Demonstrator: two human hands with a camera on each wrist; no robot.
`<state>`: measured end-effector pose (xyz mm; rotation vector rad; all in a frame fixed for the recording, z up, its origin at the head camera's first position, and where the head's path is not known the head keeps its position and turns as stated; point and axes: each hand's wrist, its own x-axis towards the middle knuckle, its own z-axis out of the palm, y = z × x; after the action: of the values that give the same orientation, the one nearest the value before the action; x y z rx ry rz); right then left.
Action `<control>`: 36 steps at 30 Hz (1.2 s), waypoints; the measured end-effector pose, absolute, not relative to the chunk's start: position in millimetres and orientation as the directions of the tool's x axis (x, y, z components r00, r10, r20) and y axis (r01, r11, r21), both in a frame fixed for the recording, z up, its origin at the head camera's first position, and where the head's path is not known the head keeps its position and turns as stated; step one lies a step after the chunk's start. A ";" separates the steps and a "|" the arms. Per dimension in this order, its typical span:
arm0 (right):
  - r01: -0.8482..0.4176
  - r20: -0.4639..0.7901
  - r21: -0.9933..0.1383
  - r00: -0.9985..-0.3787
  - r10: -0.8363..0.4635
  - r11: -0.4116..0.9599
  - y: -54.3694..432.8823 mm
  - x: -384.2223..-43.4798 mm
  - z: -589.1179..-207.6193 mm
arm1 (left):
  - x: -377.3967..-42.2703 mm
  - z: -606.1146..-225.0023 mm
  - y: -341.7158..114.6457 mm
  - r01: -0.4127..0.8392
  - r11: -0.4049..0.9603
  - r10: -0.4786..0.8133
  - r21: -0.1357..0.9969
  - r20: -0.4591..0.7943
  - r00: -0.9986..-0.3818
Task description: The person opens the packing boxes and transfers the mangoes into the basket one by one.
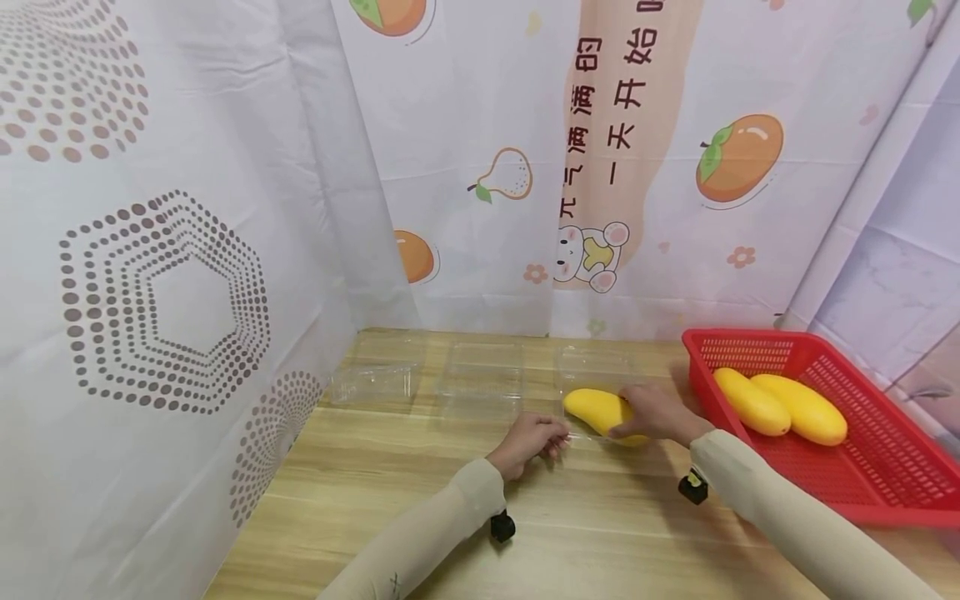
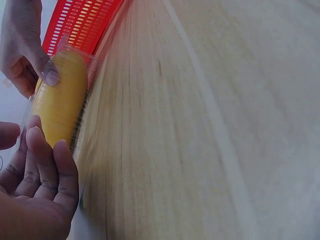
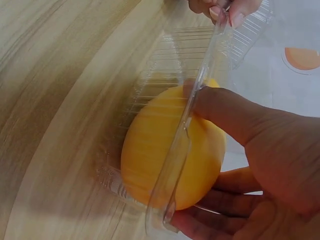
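Note:
A yellow mango lies in a clear plastic box on the table. My right hand grips the mango near its right end, thumb on one side and fingers on the other, inside the box's rim. At the box's near left corner, my left hand pinches the rim between thumb and fingers, as the right wrist view shows. The left wrist view has the mango behind the box's clear wall, between both hands.
Two more clear plastic boxes, the middle one and the left one, stand in a row to the left. A red basket on the right holds two yellow mangoes. A printed curtain hangs behind the wooden table.

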<state>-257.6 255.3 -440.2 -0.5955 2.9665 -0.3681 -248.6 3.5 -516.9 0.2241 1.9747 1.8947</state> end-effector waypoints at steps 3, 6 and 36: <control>-0.352 -0.058 -0.259 -0.924 -0.379 0.899 254.2 -257.8 -440.9 | -247.6 -516.0 3.8 -0.151 0.084 0.374 0.985 -0.171 -0.912; -0.335 -0.073 -0.273 -0.928 -0.366 0.902 252.2 -257.1 -440.3 | -247.8 -516.3 4.1 -0.149 0.093 0.371 0.984 -0.173 -0.912; -0.404 0.100 -0.223 -0.915 -0.392 0.887 255.5 -258.3 -430.9 | -249.4 -520.0 2.5 -0.116 0.083 0.365 0.990 -0.138 -0.921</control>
<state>-258.3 255.5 -430.9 -0.6550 3.1017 -0.3843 -249.4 2.5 -520.0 0.2466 2.0185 1.8985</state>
